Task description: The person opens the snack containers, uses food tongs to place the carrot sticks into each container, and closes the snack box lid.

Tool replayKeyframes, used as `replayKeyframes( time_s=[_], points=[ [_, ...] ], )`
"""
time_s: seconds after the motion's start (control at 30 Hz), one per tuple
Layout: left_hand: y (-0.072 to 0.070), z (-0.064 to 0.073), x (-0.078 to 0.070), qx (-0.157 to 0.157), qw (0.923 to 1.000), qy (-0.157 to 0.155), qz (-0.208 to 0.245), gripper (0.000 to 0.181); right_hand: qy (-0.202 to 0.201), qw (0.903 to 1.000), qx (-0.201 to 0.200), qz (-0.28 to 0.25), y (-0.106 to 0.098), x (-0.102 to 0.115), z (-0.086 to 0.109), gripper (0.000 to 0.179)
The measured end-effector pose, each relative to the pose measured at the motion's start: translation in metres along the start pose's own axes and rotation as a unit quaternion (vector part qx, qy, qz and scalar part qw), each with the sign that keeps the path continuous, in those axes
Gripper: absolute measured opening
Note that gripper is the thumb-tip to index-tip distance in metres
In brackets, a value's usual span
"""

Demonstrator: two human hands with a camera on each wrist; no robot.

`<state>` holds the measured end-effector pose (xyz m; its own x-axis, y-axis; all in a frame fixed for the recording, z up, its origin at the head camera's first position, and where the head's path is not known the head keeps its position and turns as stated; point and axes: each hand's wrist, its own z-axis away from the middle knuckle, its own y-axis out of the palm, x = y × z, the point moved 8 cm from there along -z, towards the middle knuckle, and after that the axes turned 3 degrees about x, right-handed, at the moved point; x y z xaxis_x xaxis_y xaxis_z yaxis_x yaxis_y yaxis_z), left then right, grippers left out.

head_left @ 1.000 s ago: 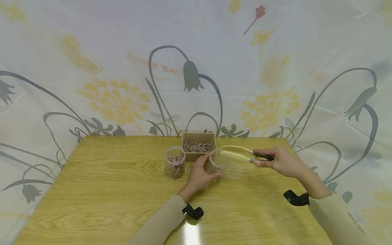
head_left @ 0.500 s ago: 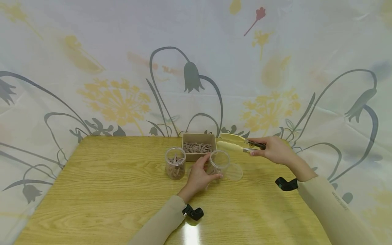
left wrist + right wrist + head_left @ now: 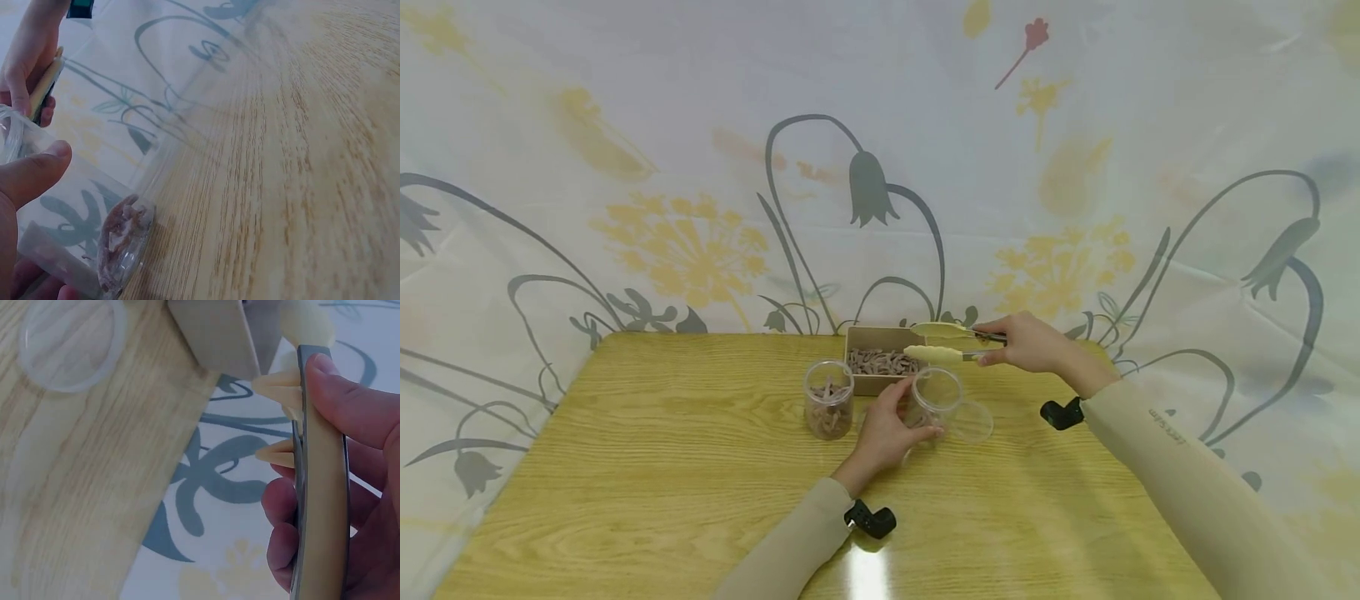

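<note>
My left hand [image 3: 886, 432] grips a clear jar [image 3: 938, 388] by its side, the thumb towards me. The jar is uncovered; in the left wrist view a few brown strips [image 3: 125, 237] lie at its bottom. My right hand [image 3: 1033, 343] holds tongs [image 3: 934, 354] with cream scalloped heads and metal arms. Their heads stand apart, over the right side of a beige box [image 3: 869, 385] heaped with brown strips [image 3: 880, 362]. Nothing shows between the heads. In the right wrist view, thumb and fingers wrap the tongs' handle [image 3: 325, 475].
Left of the box, a second clear jar [image 3: 829, 412] stands uncovered, holding brown strips. A clear round lid [image 3: 973, 422] lies flat right of the held jar. The wooden table [image 3: 662, 467] ends at a patterned cloth [image 3: 700, 167] behind the box.
My right hand has carried the tongs left and away from me, from above the held jar's right side to the box. The left hand and jar have stayed put.
</note>
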<state>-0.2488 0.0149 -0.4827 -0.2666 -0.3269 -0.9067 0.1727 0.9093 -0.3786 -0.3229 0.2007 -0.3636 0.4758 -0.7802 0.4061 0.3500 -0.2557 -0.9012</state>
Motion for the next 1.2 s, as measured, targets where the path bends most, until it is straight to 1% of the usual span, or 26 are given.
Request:
replayKeyframes(
  time_s=[0.2,0.3,0.47,0.57,0.7,0.83,0.93,1.0,1.1,1.2],
  points=[
    [0.001,-0.001,0.003,0.008,1.0000,-0.002,0.000,0.084,0.002,0.9978,0.035,0.057,0.004,0.008,-0.023,0.063],
    [0.001,-0.002,0.004,0.012,0.9999,-0.003,0.001,0.084,0.003,0.9947,0.060,0.083,0.005,0.014,-0.032,0.062],
    [0.002,0.001,0.001,0.023,0.9997,0.004,-0.012,0.085,0.011,0.9888,0.100,0.110,0.008,0.026,-0.046,0.063],
    [0.002,0.002,-0.001,0.025,0.9995,0.009,-0.019,0.085,0.014,0.9833,0.109,0.145,0.010,0.034,-0.054,0.063],
    [0.002,0.004,-0.003,0.026,0.9993,0.015,-0.022,0.084,0.017,0.9726,0.122,0.198,0.014,0.043,-0.063,0.062],
    [0.003,0.004,-0.004,0.031,0.9990,0.016,-0.028,0.084,0.030,0.9626,0.143,0.228,0.021,0.050,-0.070,0.064],
    [0.003,0.004,-0.003,0.033,0.9989,0.014,-0.030,0.084,0.042,0.9566,0.163,0.238,0.025,0.054,-0.076,0.063],
    [0.003,0.003,-0.002,0.032,0.9990,0.014,-0.029,0.084,0.047,0.9554,0.172,0.236,0.028,0.056,-0.079,0.061],
    [0.002,0.004,-0.002,0.032,0.9990,0.014,-0.028,0.085,0.053,0.9571,0.174,0.225,0.029,0.055,-0.081,0.058],
    [0.002,0.004,-0.002,0.030,0.9988,0.019,-0.032,0.085,0.049,0.9620,0.160,0.216,0.029,0.053,-0.081,0.055]
  ],
)
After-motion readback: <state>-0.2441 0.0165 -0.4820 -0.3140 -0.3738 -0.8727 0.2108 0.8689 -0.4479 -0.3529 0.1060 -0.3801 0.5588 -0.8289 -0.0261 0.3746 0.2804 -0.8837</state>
